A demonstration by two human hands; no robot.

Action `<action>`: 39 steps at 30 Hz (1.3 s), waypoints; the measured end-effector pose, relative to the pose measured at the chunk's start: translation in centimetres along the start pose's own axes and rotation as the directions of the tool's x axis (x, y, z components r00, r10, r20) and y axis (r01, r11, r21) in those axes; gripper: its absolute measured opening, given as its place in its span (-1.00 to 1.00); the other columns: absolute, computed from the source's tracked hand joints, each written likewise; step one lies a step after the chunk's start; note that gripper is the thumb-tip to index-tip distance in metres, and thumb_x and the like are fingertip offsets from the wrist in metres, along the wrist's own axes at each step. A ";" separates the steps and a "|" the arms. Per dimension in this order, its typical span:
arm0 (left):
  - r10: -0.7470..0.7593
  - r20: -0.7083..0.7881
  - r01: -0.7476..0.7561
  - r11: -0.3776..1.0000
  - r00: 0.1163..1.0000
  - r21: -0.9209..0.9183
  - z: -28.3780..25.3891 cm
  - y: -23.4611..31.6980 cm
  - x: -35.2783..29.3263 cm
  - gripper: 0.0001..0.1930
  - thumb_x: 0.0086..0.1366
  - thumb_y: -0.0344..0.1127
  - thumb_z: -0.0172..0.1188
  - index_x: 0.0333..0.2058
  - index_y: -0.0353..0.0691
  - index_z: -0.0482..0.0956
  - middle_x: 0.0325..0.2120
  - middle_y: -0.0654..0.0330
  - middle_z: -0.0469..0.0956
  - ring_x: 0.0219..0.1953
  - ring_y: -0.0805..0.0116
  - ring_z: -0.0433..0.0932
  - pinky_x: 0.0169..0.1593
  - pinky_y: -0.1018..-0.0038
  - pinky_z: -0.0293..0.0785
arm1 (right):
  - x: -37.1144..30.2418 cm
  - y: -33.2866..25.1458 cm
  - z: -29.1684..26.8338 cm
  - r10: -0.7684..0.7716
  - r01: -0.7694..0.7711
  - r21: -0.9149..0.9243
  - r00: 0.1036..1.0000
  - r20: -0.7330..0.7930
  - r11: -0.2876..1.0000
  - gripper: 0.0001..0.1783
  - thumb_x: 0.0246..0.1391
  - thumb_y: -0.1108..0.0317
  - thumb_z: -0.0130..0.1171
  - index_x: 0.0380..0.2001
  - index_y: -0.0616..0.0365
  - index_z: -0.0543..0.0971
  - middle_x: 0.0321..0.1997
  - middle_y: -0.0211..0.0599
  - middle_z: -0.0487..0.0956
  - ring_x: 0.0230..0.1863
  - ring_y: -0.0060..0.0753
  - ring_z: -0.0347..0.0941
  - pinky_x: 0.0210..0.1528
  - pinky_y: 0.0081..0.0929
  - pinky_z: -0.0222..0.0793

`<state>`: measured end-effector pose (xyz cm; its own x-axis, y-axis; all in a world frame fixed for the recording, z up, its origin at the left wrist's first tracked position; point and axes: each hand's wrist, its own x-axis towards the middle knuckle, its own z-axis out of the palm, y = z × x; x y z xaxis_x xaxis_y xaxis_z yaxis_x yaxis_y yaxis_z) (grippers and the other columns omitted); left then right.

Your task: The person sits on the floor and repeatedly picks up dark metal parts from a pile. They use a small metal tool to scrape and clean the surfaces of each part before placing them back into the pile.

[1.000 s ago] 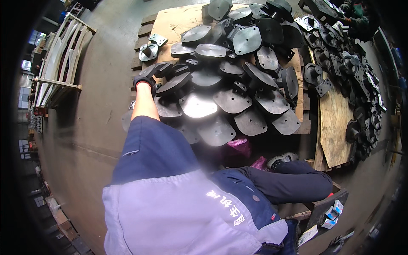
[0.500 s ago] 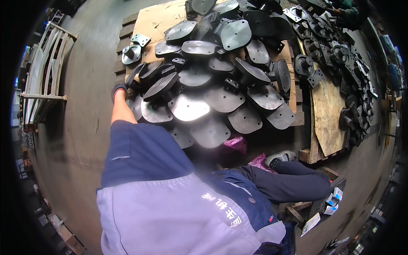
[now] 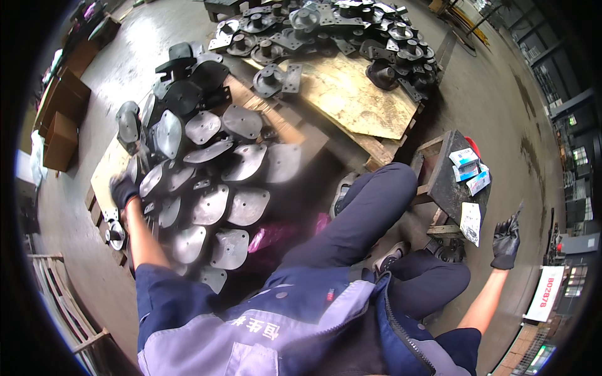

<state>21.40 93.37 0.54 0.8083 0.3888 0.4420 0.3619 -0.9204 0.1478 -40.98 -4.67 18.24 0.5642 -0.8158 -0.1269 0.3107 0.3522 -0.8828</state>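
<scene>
My left hand (image 3: 124, 190), in a black glove, is at the left side of a pile of metal parts with flat grey rounded plates. It lies against the edge of an upright metal plate (image 3: 132, 169); its fingers are blurred and partly hidden. Out at the far right, away from the pile, I hold up my right hand (image 3: 505, 241), also gloved in black. Its fingers look drawn together, and a thin pointed shape (image 3: 520, 207) sticks up from them, too blurred to name. Several bare plates (image 3: 209, 205) with small holes overlap in front of me.
Beyond the pile stands a second pallet with a plywood sheet (image 3: 351, 94) and dark metal brackets with round hubs (image 3: 268, 80). On my right, a low wooden stool (image 3: 444, 172) bears small blue-and-white boxes (image 3: 465, 164). Pink plastic (image 3: 269, 238) lies by my legs. Cardboard boxes (image 3: 61, 141) stand far left.
My view has swung to the right, bringing the stool and my right hand into sight. My left hand stays at the pile's left side.
</scene>
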 end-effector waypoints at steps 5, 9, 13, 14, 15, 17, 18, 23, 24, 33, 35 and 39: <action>0.547 -0.248 -0.595 0.780 0.799 -0.195 -3.2 33.9 -8.0 -0.71 0.11 -0.06 0.09 -0.48 -0.17 0.57 -0.45 -0.02 0.55 -0.33 -0.01 0.54 -0.18 0.21 0.43 | -1.2 3.6 0.8 -0.129 0.131 0.145 0.991 -0.019 0.981 -0.66 0.26 0.29 -0.08 0.06 0.03 0.47 -0.32 -0.38 0.63 -0.27 -0.44 0.54 0.07 -0.29 0.39; 0.681 -0.362 -0.748 0.430 0.637 -0.506 -1.2 54.7 -18.9 -0.88 0.00 -0.23 0.16 -0.55 -0.12 0.55 -0.54 0.03 0.51 -0.43 0.03 0.51 -0.33 0.20 0.41 | -1.3 7.5 1.7 -0.151 0.200 0.241 0.966 -0.209 0.950 -0.63 0.23 0.30 -0.03 0.09 0.08 0.43 -0.36 -0.38 0.62 -0.29 -0.44 0.55 0.07 -0.25 0.37; 0.872 -0.013 -0.694 0.381 0.490 -0.611 -4.4 69.5 -29.0 -0.75 0.04 -0.17 0.16 -0.30 -0.09 0.58 -0.47 0.06 0.57 -0.33 0.03 0.54 -0.22 0.21 0.46 | -1.4 8.2 -0.3 -0.135 0.171 0.175 0.971 -0.198 0.970 -0.50 0.21 0.27 0.02 0.19 0.15 0.30 -0.26 -0.37 0.59 -0.17 -0.40 0.51 0.06 -0.23 0.36; 0.897 0.094 -0.706 0.402 0.432 -0.583 -4.5 72.5 -30.2 -0.72 0.05 -0.14 0.17 -0.26 -0.09 0.57 -0.44 0.08 0.58 -0.31 0.04 0.55 -0.21 0.22 0.47 | -1.4 8.0 1.4 -0.135 0.168 0.137 0.965 -0.225 0.976 -0.49 0.21 0.28 0.01 0.21 0.15 0.28 -0.24 -0.36 0.58 -0.15 -0.38 0.51 0.06 -0.23 0.36; 0.906 0.098 -0.722 0.390 0.411 -0.572 -4.6 75.4 -31.6 -0.71 0.06 -0.14 0.18 -0.24 -0.09 0.57 -0.42 0.08 0.58 -0.30 0.06 0.55 -0.21 0.22 0.47 | -1.4 7.8 1.9 -0.140 0.176 0.099 0.944 -0.300 0.979 -0.49 0.21 0.27 0.02 0.21 0.12 0.28 -0.26 -0.38 0.60 -0.21 -0.41 0.51 0.07 -0.25 0.35; 0.926 0.150 -0.771 0.372 0.346 -0.517 -3.2 81.1 -33.4 -0.64 0.06 -0.12 0.19 -0.16 -0.10 0.53 -0.38 0.08 0.59 -0.28 0.09 0.56 -0.23 0.22 0.48 | -1.4 7.1 3.3 -0.146 0.167 0.007 0.880 -0.452 0.986 -0.49 0.21 0.28 0.03 0.22 0.12 0.28 -0.23 -0.39 0.58 -0.24 -0.46 0.50 0.08 -0.29 0.34; 0.925 0.223 -0.781 0.380 0.309 -0.496 -4.2 83.6 -33.4 -0.57 0.07 -0.08 0.19 -0.07 -0.06 0.50 -0.36 0.06 0.58 -0.26 0.09 0.56 -0.22 0.24 0.48 | -1.1 6.8 1.7 -0.093 0.128 0.061 0.913 -0.396 0.990 -0.51 0.22 0.29 0.01 0.20 0.12 0.29 -0.22 -0.42 0.55 -0.25 -0.48 0.47 0.07 -0.32 0.35; 0.927 0.122 -0.797 0.368 0.355 -0.479 -2.8 94.1 -35.1 -0.55 0.19 0.17 -0.01 -0.16 -0.01 0.60 -0.18 -0.01 0.57 -0.11 0.07 0.55 -0.09 0.22 0.46 | -0.4 7.0 1.7 -0.075 0.079 -0.007 0.901 -0.428 0.997 -0.54 0.22 0.31 0.02 0.18 0.14 0.30 -0.34 -0.49 0.46 -0.27 -0.53 0.40 -0.02 -0.40 0.37; 0.938 0.135 -0.801 0.344 0.320 -0.491 -2.5 95.0 -35.3 -0.54 0.18 0.17 0.00 -0.17 -0.02 0.60 -0.19 0.00 0.57 -0.11 0.07 0.55 -0.08 0.23 0.46 | -0.2 7.0 1.9 -0.068 0.073 -0.007 0.890 -0.451 0.997 -0.53 0.22 0.32 0.02 0.18 0.15 0.30 -0.36 -0.50 0.42 -0.28 -0.54 0.36 -0.04 -0.42 0.36; 0.944 0.258 -0.755 0.320 0.205 -0.572 2.5 95.0 -32.8 -0.55 0.08 0.13 0.13 -0.22 -0.09 0.62 -0.20 -0.05 0.58 -0.10 0.03 0.55 -0.04 0.26 0.45 | 1.0 7.7 2.7 -0.085 0.013 -0.123 0.793 -0.604 0.992 -0.50 0.22 0.30 0.04 0.18 0.20 0.27 -0.40 -0.53 0.29 -0.35 -0.63 0.22 -0.12 -0.55 0.29; 0.957 0.290 -0.717 0.199 -0.004 -0.668 3.5 92.5 -32.8 -0.63 0.09 -0.04 0.18 -0.25 -0.20 0.61 -0.23 -0.08 0.58 -0.13 0.01 0.56 -0.05 0.28 0.45 | 0.7 7.9 2.4 -0.067 0.015 -0.096 0.818 -0.572 0.995 -0.51 0.23 0.31 0.02 0.19 0.19 0.26 -0.40 -0.52 0.30 -0.35 -0.65 0.22 -0.09 -0.55 0.30; 0.951 0.290 -0.635 0.158 -0.109 -0.756 1.2 84.4 -36.5 -0.68 0.08 -0.08 0.20 -0.34 -0.22 0.58 -0.33 -0.05 0.59 -0.22 0.00 0.57 -0.15 0.27 0.47 | 1.1 8.0 4.3 -0.093 0.000 -0.144 0.766 -0.636 0.990 -0.55 0.26 0.35 -0.04 0.20 0.19 0.26 -0.37 -0.48 0.32 -0.33 -0.66 0.24 -0.08 -0.55 0.29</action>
<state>22.99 1.58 -4.18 0.3907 -0.9058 -0.1640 -0.8073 -0.4227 0.4117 -34.54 -0.76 13.00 -0.0826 -0.9495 -0.3027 0.1973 0.2821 -0.9389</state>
